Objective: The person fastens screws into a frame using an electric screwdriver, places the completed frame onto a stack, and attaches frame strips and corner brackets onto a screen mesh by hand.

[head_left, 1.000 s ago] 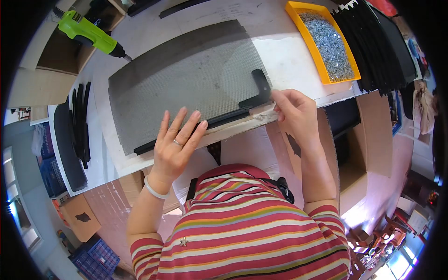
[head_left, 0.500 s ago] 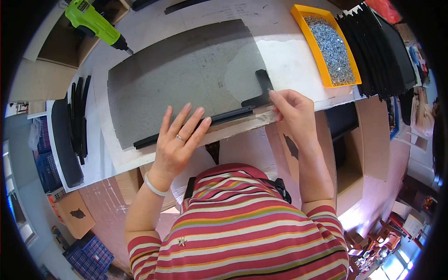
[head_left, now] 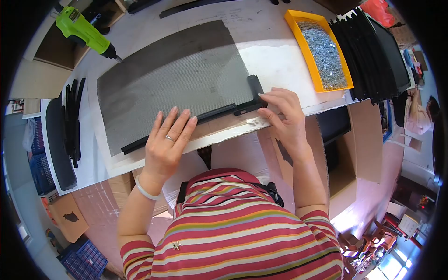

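A grey mesh panel (head_left: 172, 70) lies on the white work board, with a long black strip (head_left: 212, 112) along its near edge. My left hand (head_left: 165, 147) rests on the strip and the mesh edge, its fingers stretched out flat. At the near right corner of the mesh sits a black L-shaped corner piece (head_left: 254, 86). My right hand (head_left: 287, 116) grips this corner piece between thumb and fingers, at its outer bend. One arm of the corner piece runs up the mesh's right side; the other lies by the strip's end.
A green electric screwdriver (head_left: 86, 33) hangs at the upper left, its tip above the mesh. On the right are a yellow tray (head_left: 317, 77) of small metal screws and a stack of black panels (head_left: 373, 56). Several black strips (head_left: 73, 121) lie at the left.
The corner piece has moved from lying over the mesh to its corner, level with the strip's end. My right hand's fingers have shifted around its bend. The whole view has shifted slightly.
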Motion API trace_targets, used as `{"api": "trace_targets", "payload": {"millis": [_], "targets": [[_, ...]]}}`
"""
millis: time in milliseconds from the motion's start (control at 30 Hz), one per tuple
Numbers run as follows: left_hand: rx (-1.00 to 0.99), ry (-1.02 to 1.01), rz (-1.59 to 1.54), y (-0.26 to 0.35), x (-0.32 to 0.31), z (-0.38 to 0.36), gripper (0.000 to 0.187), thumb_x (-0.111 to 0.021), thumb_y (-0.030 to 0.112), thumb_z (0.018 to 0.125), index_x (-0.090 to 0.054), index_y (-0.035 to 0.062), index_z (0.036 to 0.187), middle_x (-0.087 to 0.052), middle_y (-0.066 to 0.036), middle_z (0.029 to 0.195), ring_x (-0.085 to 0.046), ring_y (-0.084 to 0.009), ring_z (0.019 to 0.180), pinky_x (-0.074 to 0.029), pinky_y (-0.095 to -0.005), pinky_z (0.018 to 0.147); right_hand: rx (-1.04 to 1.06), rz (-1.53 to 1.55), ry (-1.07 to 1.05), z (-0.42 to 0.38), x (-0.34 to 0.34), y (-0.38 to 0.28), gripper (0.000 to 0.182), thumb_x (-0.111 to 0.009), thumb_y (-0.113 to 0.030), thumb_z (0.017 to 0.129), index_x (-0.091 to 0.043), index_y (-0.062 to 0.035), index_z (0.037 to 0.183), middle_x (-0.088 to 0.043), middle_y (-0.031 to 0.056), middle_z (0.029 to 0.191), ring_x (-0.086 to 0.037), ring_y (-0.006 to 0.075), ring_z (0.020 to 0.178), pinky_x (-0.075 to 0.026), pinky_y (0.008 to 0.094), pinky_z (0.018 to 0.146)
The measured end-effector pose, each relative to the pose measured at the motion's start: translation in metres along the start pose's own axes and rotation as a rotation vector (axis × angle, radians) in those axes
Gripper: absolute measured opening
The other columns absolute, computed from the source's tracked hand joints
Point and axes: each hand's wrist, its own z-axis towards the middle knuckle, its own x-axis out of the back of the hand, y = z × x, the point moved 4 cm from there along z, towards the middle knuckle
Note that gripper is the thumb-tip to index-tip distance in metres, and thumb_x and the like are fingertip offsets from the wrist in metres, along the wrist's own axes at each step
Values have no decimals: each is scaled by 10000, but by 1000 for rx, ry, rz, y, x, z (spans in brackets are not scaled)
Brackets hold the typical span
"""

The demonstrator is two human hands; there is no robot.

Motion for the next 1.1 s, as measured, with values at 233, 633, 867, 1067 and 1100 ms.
{"api": "trace_targets", "payload": {"millis": [233, 633, 867, 1067, 1100], "targets": [[-17, -43, 4, -3, 0, -1, 421, -628, 93, 882, -696, 79, 1297, -658, -116, 1369, -621, -349, 1273, -475, -535, 1084, 19, -39, 35, -1, -2, -4, 332, -832, -107, 786, -740, -75, 1103, -691, 92, 1113, -611, 314, 1153, -498, 405, 978], [-42, 38, 56, 2, 4, 1, 368, -658, 96, 851, -746, 74, 1207, -696, -99, 1304, -670, -353, 1191, -531, -509, 1030, -28, 25, 76, -10, -5, -3, 308, -840, -100, 777, -750, -74, 1070, -692, 86, 1109, -620, 285, 1107, -492, 381, 951], [-77, 18, 38, 0, 5, 5, 373, -653, 99, 850, -744, 74, 1211, -694, -93, 1310, -668, -350, 1194, -532, -507, 1032, 24, 1, 72, -9, -6, -2, 300, -832, -88, 785, -754, -86, 1075, -707, 73, 1206, -620, 275, 1151, -480, 369, 983], [-60, -15, 8, -3, 4, 3, 396, -642, 93, 849, -734, 74, 1234, -687, -93, 1328, -664, -349, 1205, -525, -503, 1043, 36, -17, 56, -7, -5, -7, 324, -814, -67, 787, -756, -103, 1104, -704, 69, 1211, -618, 276, 1153, -469, 379, 988], [-59, -22, 2, -4, 4, 3, 408, -639, 94, 848, -727, 74, 1246, -684, -94, 1332, -661, -348, 1211, -523, -500, 1047, 42, -30, 49, -7, -5, -8, 337, -802, -59, 788, -759, -116, 1117, -697, 69, 1223, -616, 276, 1151, -465, 386, 986]]}}
